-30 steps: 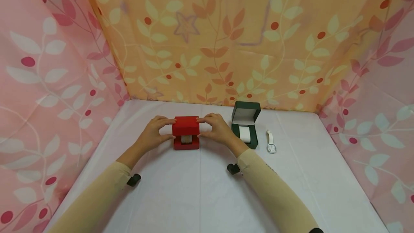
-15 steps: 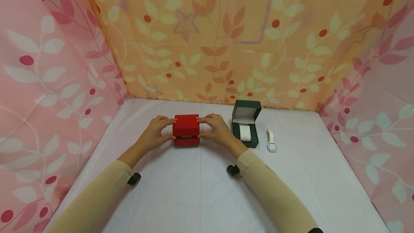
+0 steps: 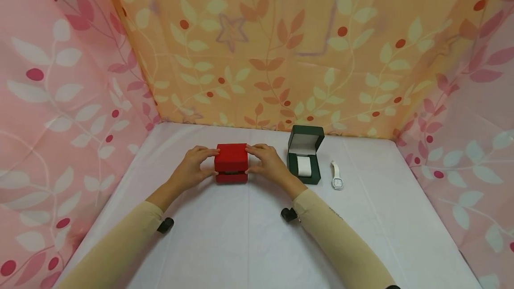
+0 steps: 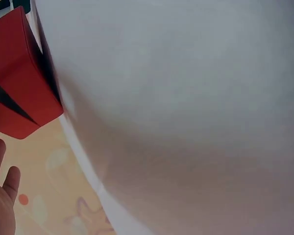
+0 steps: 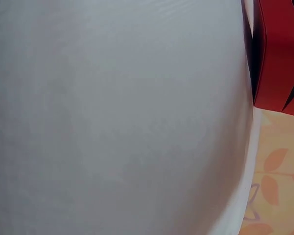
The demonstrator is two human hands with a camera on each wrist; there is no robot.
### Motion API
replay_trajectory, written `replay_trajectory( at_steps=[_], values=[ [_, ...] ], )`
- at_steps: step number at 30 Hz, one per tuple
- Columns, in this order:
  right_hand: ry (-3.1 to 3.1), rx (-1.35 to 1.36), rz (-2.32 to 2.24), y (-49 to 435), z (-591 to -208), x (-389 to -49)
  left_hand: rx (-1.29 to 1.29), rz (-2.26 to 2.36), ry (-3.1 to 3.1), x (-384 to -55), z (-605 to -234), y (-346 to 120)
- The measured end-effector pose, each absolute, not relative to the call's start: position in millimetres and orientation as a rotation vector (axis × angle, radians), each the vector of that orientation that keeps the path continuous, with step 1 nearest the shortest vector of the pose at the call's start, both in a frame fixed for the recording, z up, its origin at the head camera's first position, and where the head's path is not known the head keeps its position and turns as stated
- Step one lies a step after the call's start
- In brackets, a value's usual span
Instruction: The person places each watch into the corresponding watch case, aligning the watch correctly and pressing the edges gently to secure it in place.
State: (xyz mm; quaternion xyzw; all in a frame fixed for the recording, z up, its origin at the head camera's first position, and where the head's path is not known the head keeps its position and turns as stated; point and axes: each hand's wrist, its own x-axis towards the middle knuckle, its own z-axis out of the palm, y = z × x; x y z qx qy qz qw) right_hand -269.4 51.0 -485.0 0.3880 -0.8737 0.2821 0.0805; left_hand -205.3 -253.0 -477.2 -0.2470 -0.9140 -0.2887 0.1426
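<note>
A red watch box [image 3: 231, 156] stands on the table in the head view, its lid lowered to a narrow dark gap above the base. My left hand [image 3: 192, 169] grips its left side, fingertips at the lid and thumb low near the base. From the right side my right hand [image 3: 271, 165] holds it the same way. Whatever lies inside the box is hidden. The left wrist view shows the red watch box [image 4: 24, 58] at its left edge, with the wedge-shaped gap under the lid. At the right edge of the right wrist view the red watch box [image 5: 280, 54] is partly cut off.
Behind my right wrist a dark green watch box [image 3: 307, 133] stands with its lid raised, a white cushion [image 3: 304, 167] inside. Right of it lies a white-strapped wristwatch [image 3: 337, 183]. A white cloth [image 3: 225, 240] covers the table; patterned curtains [image 3: 257, 79] enclose the back and sides.
The red box's lid has come down; a second ago a watch-like thing showed inside, and now only a thin gap is left. Both hands have stayed at its sides.
</note>
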Motion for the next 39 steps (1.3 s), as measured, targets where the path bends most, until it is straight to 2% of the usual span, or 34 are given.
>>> replay_trajectory(
  at_steps=[8, 21, 39],
  values=[
    [-2.614, 1.162, 0.881, 54, -484, -268, -0.685, -0.730, -2.699, -211, -476, -255],
    [-2.737, 0.983, 1.018, 47, -485, -261, -0.415, -1.068, -2.815, -205, -479, -250],
    [-2.815, 0.815, 1.301, 46, -484, -249, -0.260, -1.179, -2.767, -192, -481, -238]
  ],
)
